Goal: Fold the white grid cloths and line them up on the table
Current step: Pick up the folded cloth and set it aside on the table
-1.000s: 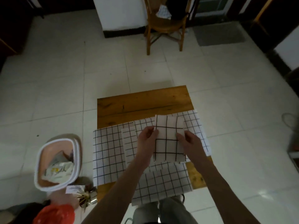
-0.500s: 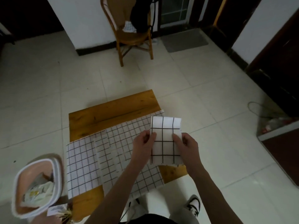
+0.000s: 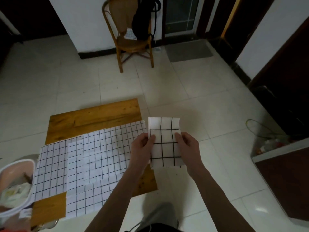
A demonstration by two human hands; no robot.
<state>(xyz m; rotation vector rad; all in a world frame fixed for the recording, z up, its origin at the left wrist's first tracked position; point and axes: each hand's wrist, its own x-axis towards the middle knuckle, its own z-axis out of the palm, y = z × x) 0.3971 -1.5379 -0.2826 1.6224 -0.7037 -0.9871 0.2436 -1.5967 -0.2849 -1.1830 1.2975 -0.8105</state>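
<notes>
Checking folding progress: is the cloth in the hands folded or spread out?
Folded. The held grid cloth is a small rectangle pinched at its side edges by the left hand and right hand.

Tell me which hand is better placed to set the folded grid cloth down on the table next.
Probably the left hand. It pinches the folded cloth's left edge, the side toward the wooden table. The right hand pinches the far edge, out over the floor.
</notes>
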